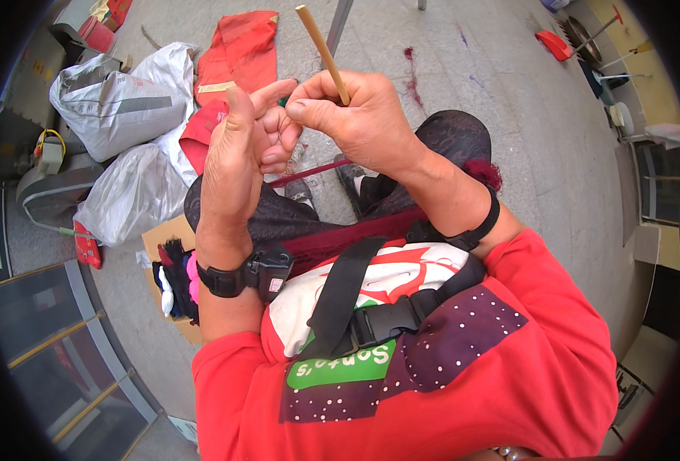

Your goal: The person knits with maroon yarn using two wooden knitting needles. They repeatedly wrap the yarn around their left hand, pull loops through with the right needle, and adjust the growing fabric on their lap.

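My right hand [363,119] is closed around a thin wooden stick [321,50], which slants up and left out of its grip. Its thumb and forefinger pinch together close to my left fingers; whether a thread lies between them I cannot make out. My left hand [240,154] is turned palm up, thumb and forefinger stretched out, the other fingers loosely bent. A dark red strand [311,172] runs below both hands, between my knees. Dark red cloth [355,233] lies across my lap, and a dark red fringe [482,174] sits by my right knee.
White sacks [117,104], a clear plastic bag [132,192] and red cloth [236,54] lie on the floor to the left. A cardboard box [171,230] holds dark, white and pink bundles beside my left arm. A red dustpan [553,44] stands far right.
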{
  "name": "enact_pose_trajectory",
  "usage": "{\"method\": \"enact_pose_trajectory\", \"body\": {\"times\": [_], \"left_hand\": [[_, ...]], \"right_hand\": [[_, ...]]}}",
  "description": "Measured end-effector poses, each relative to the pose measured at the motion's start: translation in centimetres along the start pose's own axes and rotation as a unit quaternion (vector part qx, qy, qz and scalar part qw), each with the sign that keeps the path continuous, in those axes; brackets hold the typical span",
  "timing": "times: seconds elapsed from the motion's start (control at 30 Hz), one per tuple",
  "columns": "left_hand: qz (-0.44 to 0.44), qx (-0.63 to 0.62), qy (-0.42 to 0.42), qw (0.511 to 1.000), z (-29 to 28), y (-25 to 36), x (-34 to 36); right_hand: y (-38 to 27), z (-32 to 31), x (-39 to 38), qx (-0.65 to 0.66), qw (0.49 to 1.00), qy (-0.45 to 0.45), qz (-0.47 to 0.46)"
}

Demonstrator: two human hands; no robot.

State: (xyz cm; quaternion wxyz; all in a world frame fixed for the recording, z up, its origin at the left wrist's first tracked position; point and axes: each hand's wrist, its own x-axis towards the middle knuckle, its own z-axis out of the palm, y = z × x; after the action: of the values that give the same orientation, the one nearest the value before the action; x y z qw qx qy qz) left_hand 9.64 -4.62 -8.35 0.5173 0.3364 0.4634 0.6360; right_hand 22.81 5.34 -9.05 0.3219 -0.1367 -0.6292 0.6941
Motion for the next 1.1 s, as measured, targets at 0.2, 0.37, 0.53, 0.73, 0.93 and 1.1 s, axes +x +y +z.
{"method": "enact_pose_trajectory", "body": {"times": [0.2,0.37,0.53,0.73,0.93,1.1], "left_hand": [[-0.002,0.058,0.035,0.998,-0.4,0.1,-0.4],[0.003,0.11,0.083,0.99,-0.3,-0.3,-0.5],[0.01,0.094,0.106,0.99,-0.5,-0.1,-0.5],[0.019,0.059,0.125,0.99,-0.7,-0.1,-0.7],[0.033,0.034,0.13,0.99,-0.8,0.0,-0.7],[0.037,0.019,0.12,0.992,-0.9,0.0,-0.7]], "right_hand": [[-0.1,-0.8,0.0,-0.074,0.996,0.038,0.025],[0.3,-0.5,0.0,-0.078,0.996,0.037,0.004],[-0.3,-1.0,-0.3,0.019,0.994,0.025,0.103],[-0.5,-1.2,-0.3,0.058,0.995,0.059,0.048],[-0.1,-1.8,-0.6,-0.048,0.997,0.014,0.05],[0.7,-0.6,-0.5,-0.088,0.995,0.016,-0.036]]}}
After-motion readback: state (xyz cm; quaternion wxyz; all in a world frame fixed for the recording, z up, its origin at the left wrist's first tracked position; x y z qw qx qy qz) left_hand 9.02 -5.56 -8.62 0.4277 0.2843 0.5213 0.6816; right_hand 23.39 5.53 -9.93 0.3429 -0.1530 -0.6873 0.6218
